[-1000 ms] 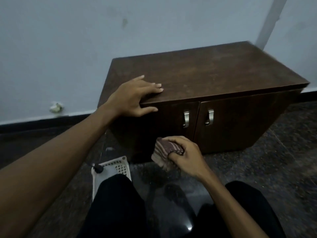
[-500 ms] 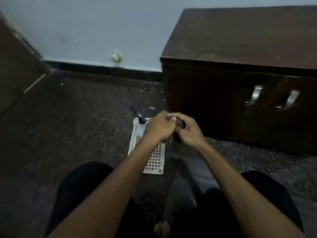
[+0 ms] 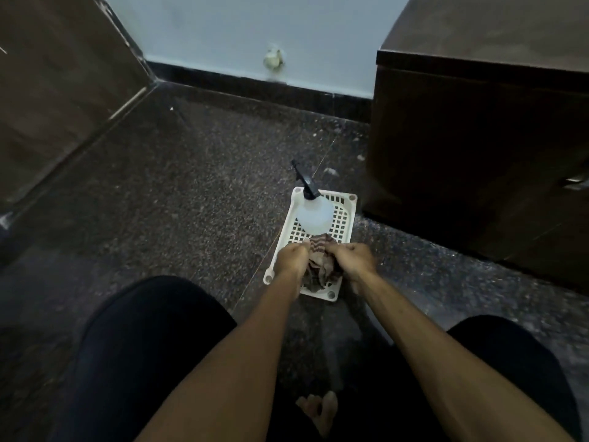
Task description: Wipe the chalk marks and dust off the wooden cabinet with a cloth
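Observation:
A striped brown cloth (image 3: 321,260) hangs bunched between my two hands, low over a white perforated basket (image 3: 342,220) on the floor. My left hand (image 3: 291,257) grips its left edge. My right hand (image 3: 352,258) grips its right side with curled fingers. The dark wooden cabinet (image 3: 478,122) stands at the right, apart from both hands, and one metal door handle (image 3: 575,180) shows at the frame's edge.
A translucent spray bottle (image 3: 313,215) with a black trigger head lies in the basket's far half. Dark speckled floor (image 3: 191,193) spreads to the left, up to a brown door or panel (image 3: 54,90). My knees and a bare foot (image 3: 318,409) are below the hands.
My left hand left the cabinet top and joined the right on the cloth. Both hands moved down over the basket, and my view swung left and down, away from the cabinet.

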Motion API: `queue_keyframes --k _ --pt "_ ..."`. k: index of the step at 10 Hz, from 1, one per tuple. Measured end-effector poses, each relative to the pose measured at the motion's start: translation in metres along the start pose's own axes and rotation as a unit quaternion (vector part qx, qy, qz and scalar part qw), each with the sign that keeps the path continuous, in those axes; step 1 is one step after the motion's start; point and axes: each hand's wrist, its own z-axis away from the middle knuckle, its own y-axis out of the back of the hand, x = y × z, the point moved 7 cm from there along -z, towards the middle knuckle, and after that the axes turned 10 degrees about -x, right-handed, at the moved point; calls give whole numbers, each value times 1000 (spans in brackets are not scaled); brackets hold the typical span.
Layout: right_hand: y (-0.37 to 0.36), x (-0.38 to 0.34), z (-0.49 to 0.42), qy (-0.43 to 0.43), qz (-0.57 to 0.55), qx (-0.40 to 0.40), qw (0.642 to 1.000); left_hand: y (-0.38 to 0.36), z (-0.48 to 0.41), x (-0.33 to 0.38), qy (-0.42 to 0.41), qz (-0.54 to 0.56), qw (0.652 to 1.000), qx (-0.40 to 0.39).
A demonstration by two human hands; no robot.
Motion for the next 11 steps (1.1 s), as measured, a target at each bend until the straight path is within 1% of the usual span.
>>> queue_keyframes --k 1,2,3,4,5,6,7,8,9,10,11 --pt "-19 7 -8 -14 -57 -74 996 5 -7 -15 -13 -29 997 71" --pt "-36 11 -8 11 5 -126 992 7 -12 -26 -37 -67 993 92" --pt "-40 15 -16 33 49 -100 993 8 -15 -34 -58 -8 991 118" --pt "-40 12 -28 59 69 -74 993 7 -13 -37 -93 -37 984 149" --pt "-34 6 -34 128 223 -24 966 6 -8 -36 -131 -103 970 175" --pt "-34 3 -31 224 358 -7 907 -4 -8 -36 -158 -267 937 160" --pt "-36 2 -31 262 411 3 873 -19 -14 -47 -151 -366 914 93" --pt "-41 2 -34 260 476 4 840 -29 -16 -54 -129 -444 884 68" --pt "-39 3 -30 280 481 -5 831 -34 -15 -58 -102 -477 871 66" --pt "-32 -1 -10 339 483 16 807 -38 -10 -54 -137 -472 864 113" --pt "-26 -2 -4 356 496 32 791 -48 -4 -46 -209 -452 853 160"
